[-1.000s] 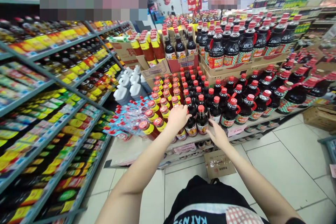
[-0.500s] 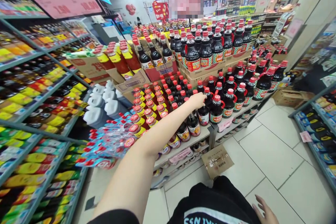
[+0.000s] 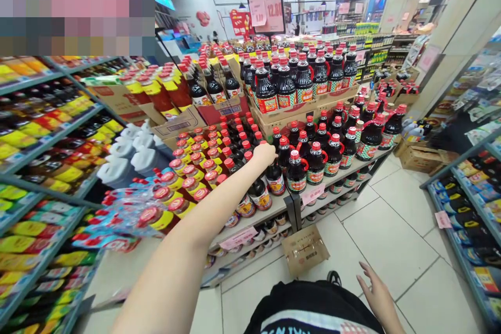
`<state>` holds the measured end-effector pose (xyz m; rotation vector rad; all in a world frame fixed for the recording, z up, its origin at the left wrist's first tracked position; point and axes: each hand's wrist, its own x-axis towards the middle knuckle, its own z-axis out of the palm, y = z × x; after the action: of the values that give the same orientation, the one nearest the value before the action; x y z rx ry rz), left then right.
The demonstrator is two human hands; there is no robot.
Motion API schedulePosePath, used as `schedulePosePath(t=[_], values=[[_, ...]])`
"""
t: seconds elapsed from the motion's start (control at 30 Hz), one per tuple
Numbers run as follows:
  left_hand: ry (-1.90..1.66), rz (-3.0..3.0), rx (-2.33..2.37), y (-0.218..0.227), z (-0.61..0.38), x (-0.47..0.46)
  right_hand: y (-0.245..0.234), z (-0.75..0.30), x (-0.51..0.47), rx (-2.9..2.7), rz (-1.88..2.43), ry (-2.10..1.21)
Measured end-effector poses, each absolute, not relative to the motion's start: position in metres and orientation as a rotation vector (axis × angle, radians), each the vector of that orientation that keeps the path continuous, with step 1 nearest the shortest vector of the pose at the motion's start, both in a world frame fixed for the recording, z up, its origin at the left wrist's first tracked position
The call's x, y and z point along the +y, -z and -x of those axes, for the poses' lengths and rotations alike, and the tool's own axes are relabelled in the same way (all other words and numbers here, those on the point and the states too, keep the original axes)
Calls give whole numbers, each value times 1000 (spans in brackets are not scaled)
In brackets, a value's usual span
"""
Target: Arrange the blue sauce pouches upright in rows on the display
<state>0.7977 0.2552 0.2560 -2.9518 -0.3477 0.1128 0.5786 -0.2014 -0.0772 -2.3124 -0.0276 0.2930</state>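
My left arm stretches forward over a shelf display of bottles. My left hand (image 3: pixel 265 155) is closed around the top of a dark sauce bottle (image 3: pixel 275 181), whose cap it hides. This bottle stands upright in the front row, with similar dark bottles beside it. To its right are larger dark bottles (image 3: pixel 296 172) with red caps and red handles. Red-capped jars with yellow labels (image 3: pixel 191 186) fill the left part. My right hand (image 3: pixel 376 292) hangs low over the floor by my body, fingers apart, holding nothing.
A flattened cardboard piece (image 3: pixel 305 250) lies on the tiled floor (image 3: pixel 376 229) before the display. Cartons of bottles (image 3: pixel 313 95) rise behind. White-capped jugs (image 3: pixel 119 164) stand at left. Stocked shelves flank both sides, and an opened carton (image 3: pixel 418 156) sits at right.
The view has turned, so the display appears further left. My left hand stays closed at the bottle top in the front row. My right hand has come further into view, still open.
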Motion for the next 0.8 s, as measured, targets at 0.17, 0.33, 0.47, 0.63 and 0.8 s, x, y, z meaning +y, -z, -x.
schedulePosePath(t=[0.17, 0.33, 0.47, 0.63, 0.8], values=[[-160, 2935, -632, -256, -806, 235, 54, -655, -264, -244, 2409, -286], [-125, 2897, -859, -244, -802, 223, 49, -713, -325, -423, 2486, -344], [-79, 2888, -913, -239, -803, 218, 46, -747, -339, -520, 2488, -371], [-103, 2896, -929, -243, -809, 215, 50, -759, -313, -585, 2451, -346], [-212, 2931, -851, -253, -809, 225, 58, -747, -283, -647, 2405, -417]])
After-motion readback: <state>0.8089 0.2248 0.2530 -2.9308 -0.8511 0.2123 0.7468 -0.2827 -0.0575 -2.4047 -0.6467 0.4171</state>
